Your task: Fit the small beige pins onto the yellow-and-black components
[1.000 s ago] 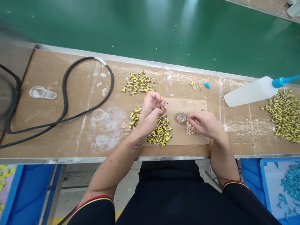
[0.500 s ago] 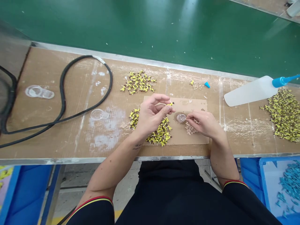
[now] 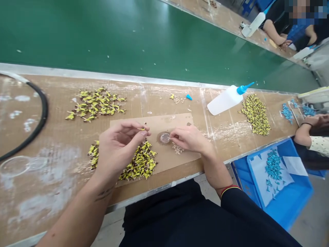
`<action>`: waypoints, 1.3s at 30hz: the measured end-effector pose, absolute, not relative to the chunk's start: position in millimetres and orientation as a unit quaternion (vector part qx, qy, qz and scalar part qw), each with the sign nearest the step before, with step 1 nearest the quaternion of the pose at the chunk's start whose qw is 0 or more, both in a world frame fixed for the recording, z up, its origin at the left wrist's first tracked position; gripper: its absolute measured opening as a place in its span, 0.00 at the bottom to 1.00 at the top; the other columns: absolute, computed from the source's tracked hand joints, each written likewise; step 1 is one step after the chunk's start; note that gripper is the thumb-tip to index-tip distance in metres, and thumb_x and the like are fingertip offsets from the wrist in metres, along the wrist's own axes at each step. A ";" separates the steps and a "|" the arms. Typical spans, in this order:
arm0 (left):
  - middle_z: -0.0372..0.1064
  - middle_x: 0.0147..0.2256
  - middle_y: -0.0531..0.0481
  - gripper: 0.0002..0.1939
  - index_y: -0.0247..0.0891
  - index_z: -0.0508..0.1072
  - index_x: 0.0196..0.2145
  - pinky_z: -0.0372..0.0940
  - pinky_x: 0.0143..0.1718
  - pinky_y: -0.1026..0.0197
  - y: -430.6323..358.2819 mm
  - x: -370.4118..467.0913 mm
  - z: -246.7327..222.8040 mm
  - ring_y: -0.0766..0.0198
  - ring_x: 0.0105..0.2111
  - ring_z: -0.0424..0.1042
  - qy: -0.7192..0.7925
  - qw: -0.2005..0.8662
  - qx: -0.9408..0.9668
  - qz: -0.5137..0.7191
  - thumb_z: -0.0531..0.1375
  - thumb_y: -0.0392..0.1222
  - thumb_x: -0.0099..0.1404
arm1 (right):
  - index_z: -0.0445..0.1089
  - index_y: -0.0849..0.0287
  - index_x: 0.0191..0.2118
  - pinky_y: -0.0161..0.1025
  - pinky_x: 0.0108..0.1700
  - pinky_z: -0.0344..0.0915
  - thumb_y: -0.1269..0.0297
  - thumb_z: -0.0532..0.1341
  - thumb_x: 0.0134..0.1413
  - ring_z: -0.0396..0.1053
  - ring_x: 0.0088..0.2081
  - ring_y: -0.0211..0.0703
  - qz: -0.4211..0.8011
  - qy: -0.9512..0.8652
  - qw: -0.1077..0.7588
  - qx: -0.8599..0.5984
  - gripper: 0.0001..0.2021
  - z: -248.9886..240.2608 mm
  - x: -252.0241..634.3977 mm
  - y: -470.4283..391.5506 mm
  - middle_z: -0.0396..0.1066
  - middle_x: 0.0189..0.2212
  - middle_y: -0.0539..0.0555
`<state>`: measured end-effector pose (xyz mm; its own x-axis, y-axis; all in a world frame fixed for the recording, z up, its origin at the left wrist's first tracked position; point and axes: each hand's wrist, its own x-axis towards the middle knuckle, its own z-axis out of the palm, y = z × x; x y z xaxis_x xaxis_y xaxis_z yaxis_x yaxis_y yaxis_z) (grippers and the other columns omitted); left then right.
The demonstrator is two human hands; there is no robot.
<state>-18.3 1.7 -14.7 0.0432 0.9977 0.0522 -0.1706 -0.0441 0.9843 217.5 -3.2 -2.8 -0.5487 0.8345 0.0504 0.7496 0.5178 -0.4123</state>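
My left hand (image 3: 123, 145) pinches a small yellow piece (image 3: 142, 129) between thumb and fingertips, above a heap of yellow and dark pieces (image 3: 140, 161). The fingertips of my right hand (image 3: 189, 139) are pressed together at the right edge of a small round clear dish (image 3: 165, 137); what they hold is too small to make out. Tiny pale pieces (image 3: 177, 148) lie just below that hand. Dish and pale pieces rest on a cardboard sheet (image 3: 167, 164).
Behind are another yellow pile (image 3: 99, 103), a blue cap (image 3: 189, 97) and a white glue bottle (image 3: 224, 100). Farther right are a yellow heap (image 3: 255, 115), a blue bin (image 3: 295, 195) and a person's arm (image 3: 303, 133). A black cable (image 3: 42, 118) curves at left.
The view has turned to the right, bringing other people into sight. My left hand still holds the yellow piece, and my right hand remains beside the clear dish.
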 end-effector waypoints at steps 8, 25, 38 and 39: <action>0.79 0.32 0.52 0.10 0.40 0.73 0.30 0.75 0.33 0.63 1.1 -16.8 -13.5 0.63 0.34 0.81 0.437 0.519 0.499 0.539 0.73 0.39 0.58 | 0.73 0.57 0.36 0.36 0.32 0.60 0.68 0.60 0.65 0.73 0.32 0.39 0.189 -0.862 0.157 -0.443 0.06 -5.4 220.1 -3.6 0.78 0.31 0.51; 0.80 0.35 0.47 0.17 0.38 0.77 0.43 0.78 0.40 0.61 -14.5 -1.7 -10.4 0.62 0.36 0.81 0.395 0.595 0.511 0.479 0.73 0.47 0.59 | 0.71 0.54 0.35 0.37 0.28 0.65 0.68 0.63 0.62 0.65 0.26 0.37 0.305 -0.747 0.431 -0.404 0.04 6.4 215.4 -12.7 0.73 0.27 0.49; 0.78 0.44 0.43 0.14 0.37 0.69 0.35 0.73 0.36 0.64 -14.2 -1.1 -8.7 0.68 0.34 0.78 0.309 0.632 0.524 0.479 0.72 0.41 0.61 | 0.70 0.54 0.37 0.37 0.30 0.65 0.67 0.63 0.64 0.67 0.28 0.38 0.350 -0.743 0.434 -0.371 0.02 2.3 214.8 -16.2 0.69 0.27 0.48; 0.79 0.44 0.44 0.14 0.37 0.69 0.34 0.73 0.36 0.64 -14.3 -1.5 -8.6 0.68 0.34 0.78 0.305 0.628 0.527 0.485 0.72 0.41 0.61 | 0.70 0.54 0.37 0.37 0.30 0.65 0.67 0.63 0.64 0.66 0.28 0.38 0.352 -0.742 0.436 -0.367 0.02 2.4 214.7 -16.4 0.69 0.27 0.48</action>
